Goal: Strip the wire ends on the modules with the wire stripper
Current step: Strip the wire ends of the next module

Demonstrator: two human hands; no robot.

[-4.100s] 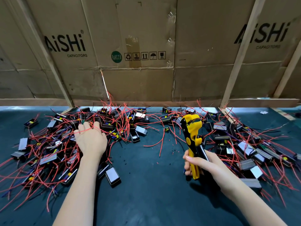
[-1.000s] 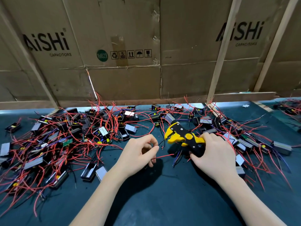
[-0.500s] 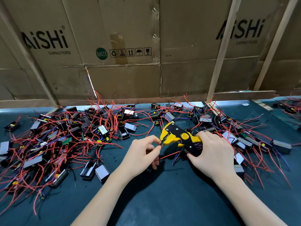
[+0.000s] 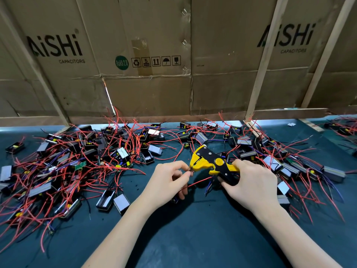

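Observation:
My right hand (image 4: 251, 182) grips the handles of the yellow and black wire stripper (image 4: 210, 163), whose jaws point left. My left hand (image 4: 166, 182) pinches a wire end at the stripper's jaws and holds a small black module, mostly hidden under the palm. A red wire (image 4: 199, 183) runs out from under the left hand toward the right. A large heap of black modules with red wires (image 4: 77, 161) lies to the left, and another heap (image 4: 280, 163) lies to the right behind the right hand.
The work surface is a dark green mat (image 4: 183, 238). A cardboard wall (image 4: 154, 64) with wooden slats stands along the back edge. Two loose modules (image 4: 114, 200) lie just left of my left forearm. More modules (image 4: 342, 128) sit at the far right.
Since four seconds ago my left hand left the left heap with a module and came to the middle. The stripper tipped from upright to level, and its jaws moved left onto the wire end.

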